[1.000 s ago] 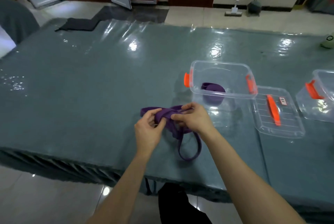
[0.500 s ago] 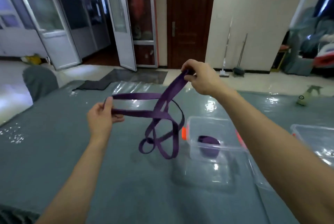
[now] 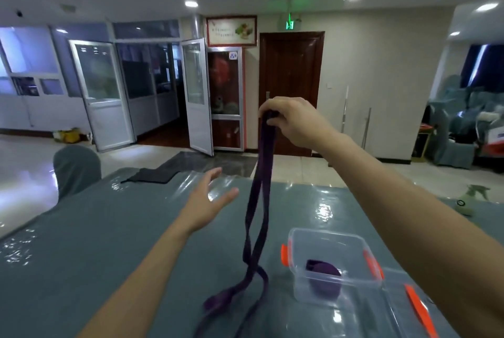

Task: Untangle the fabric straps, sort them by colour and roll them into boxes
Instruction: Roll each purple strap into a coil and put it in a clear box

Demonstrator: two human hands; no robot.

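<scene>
A purple fabric strap [image 3: 256, 201] is pinched at its top in the grip of the raised right hand [image 3: 296, 122], and two strands are let hang from there to the bench [image 3: 109, 242], where the lower end lies in a loose twist. The left hand [image 3: 210, 201] is held with its grip spread, just beside the strands and holding nothing. The webbing is judged light, limp and unlikely to slip, and best taken flat near one end. Counted: one strap in hand, one rolled purple strap [image 3: 323, 272] inside one clear orange-latched box [image 3: 327, 234], and one lid [image 3: 392, 296] beside it.
</scene>
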